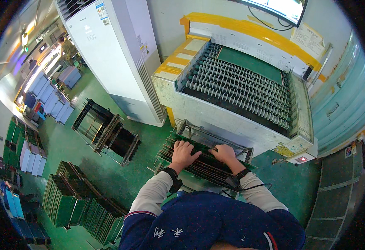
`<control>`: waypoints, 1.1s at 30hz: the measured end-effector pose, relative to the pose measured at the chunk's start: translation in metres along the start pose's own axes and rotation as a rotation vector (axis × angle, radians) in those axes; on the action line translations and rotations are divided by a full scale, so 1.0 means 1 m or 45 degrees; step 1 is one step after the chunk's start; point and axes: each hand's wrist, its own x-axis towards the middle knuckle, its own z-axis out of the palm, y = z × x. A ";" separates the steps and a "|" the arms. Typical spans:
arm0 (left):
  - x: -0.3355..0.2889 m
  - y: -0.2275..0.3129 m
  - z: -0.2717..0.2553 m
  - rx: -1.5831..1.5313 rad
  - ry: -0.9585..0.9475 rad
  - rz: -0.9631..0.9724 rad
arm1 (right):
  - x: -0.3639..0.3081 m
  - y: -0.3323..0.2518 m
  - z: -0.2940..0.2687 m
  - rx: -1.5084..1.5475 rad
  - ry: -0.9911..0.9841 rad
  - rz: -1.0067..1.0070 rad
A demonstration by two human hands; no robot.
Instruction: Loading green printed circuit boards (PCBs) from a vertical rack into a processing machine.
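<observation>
In front of me stands a metal rack [247,152] with several thin panels [201,168] upright in it, close together edge to edge. My left hand [184,156] bends its fingers over the top edge of a thin green panel [187,141] toward the rack's far side, its thumb pointing right. Farther right along that edge, my right hand [225,154] is closed with its thumb pointing left. The lower part of the panel is hidden among the others. Dark bands with small devices circle both wrists, and a cable trails from the right one.
Beyond the rack is a roller conveyor machine [240,87] with a flat green panel [251,64] on its rollers. A white cabinet unit [107,54] stands to its left. Another rack [107,133] and loaded panel racks [72,200] occupy the green floor at left. Grey cabinets [336,187] line the right.
</observation>
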 end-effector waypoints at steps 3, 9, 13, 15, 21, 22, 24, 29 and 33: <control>-0.001 0.000 0.000 0.015 -0.017 -0.007 | 0.002 0.001 0.002 -0.012 -0.015 -0.006; 0.000 0.000 -0.001 0.031 -0.050 -0.007 | 0.002 0.002 0.002 -0.016 -0.010 0.012; 0.000 -0.001 0.000 0.039 -0.047 -0.010 | 0.001 0.000 0.001 -0.013 -0.018 0.009; 0.000 -0.001 0.000 0.036 -0.041 -0.006 | 0.001 0.000 0.001 -0.014 -0.005 0.010; -0.001 -0.001 0.000 0.025 -0.034 -0.013 | 0.000 0.001 0.002 -0.006 0.008 0.010; -0.001 -0.001 0.000 0.022 -0.029 -0.012 | 0.000 0.001 0.002 -0.003 0.008 0.011; -0.001 -0.001 0.000 0.020 -0.024 -0.010 | 0.001 0.000 0.000 -0.017 -0.025 0.016; -0.001 -0.001 0.000 0.027 -0.031 -0.004 | 0.000 -0.001 -0.001 -0.014 -0.041 0.023; -0.001 -0.001 0.002 -0.002 0.036 0.009 | 0.000 -0.001 -0.002 -0.009 -0.046 0.024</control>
